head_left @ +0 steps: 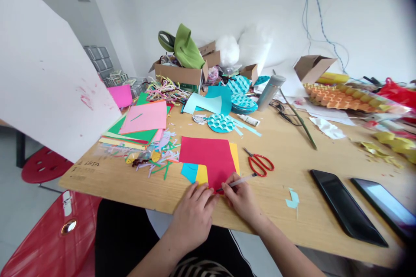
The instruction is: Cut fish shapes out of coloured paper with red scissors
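A red sheet of paper [208, 150] with its lower left part cut away lies near the table's front edge. Partly under it show a yellow sheet [202, 174] and a blue piece of paper [189, 172]. My right hand [238, 194] grips a pen [238, 181], its tip at the red sheet's lower edge. Fingers fairly straight, my left hand [196, 210] lies flat on the lower left of the papers. Just right of the papers rest red-handled scissors [260, 163], their blades toward the sheets.
Left are stacked coloured sheets [146, 117] and paper scraps [162, 156]. Behind lie a scalloped blue disc [221, 123], a glue tube [248, 120] and a grey bottle [270, 92]. Two phones [347, 205] lie right. A cardboard box [178, 73] stands at the back; a white board [48, 65] rises left.
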Demonstrator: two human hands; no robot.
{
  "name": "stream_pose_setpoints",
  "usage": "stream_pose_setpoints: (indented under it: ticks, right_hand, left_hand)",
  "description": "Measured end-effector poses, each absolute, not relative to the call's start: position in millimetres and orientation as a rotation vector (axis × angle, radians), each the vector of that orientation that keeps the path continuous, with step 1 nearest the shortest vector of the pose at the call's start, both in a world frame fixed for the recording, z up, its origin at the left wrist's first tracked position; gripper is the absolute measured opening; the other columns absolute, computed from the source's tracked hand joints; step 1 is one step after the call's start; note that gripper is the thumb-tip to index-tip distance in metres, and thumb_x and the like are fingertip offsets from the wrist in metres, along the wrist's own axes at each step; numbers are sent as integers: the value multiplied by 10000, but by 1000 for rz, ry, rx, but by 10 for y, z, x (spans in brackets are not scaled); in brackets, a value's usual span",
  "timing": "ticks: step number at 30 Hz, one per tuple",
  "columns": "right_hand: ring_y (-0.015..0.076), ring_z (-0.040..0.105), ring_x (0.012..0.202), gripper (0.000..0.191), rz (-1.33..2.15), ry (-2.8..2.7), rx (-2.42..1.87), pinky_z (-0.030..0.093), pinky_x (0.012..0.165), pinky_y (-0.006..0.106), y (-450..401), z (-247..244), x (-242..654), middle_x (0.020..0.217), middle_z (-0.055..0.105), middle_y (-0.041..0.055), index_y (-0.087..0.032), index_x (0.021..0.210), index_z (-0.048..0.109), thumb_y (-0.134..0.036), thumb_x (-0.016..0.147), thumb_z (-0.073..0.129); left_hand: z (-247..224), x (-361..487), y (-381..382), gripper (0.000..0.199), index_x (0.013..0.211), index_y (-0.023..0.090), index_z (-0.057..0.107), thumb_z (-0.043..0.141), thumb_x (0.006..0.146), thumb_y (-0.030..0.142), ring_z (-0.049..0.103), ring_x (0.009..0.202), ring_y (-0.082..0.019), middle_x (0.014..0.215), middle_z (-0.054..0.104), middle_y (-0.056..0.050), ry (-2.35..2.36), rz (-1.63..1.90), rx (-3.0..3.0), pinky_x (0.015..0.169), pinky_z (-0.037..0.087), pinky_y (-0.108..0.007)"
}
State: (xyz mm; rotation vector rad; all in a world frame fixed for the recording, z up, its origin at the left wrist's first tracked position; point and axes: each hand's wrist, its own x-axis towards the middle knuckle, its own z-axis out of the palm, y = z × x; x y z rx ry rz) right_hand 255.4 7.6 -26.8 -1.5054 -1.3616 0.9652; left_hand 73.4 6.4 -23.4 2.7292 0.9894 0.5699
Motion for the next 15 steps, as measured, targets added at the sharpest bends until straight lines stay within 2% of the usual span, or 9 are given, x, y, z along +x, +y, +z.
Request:
stream_pose_setpoints:
  ticks: [15]
  right_hand:
    - [90, 402, 361, 206, 976, -1353, -1519, 305, 387, 201, 92, -283, 2562, 439, 425, -84, -222, 685, 407, -287, 856, 501]
  left_hand:
    - [-222, 735, 65, 462, 1280, 253, 472, 500, 820, 231, 396, 1218, -194, 1228, 551, -14, 1005, 545, 2719, 1104, 229, -396]
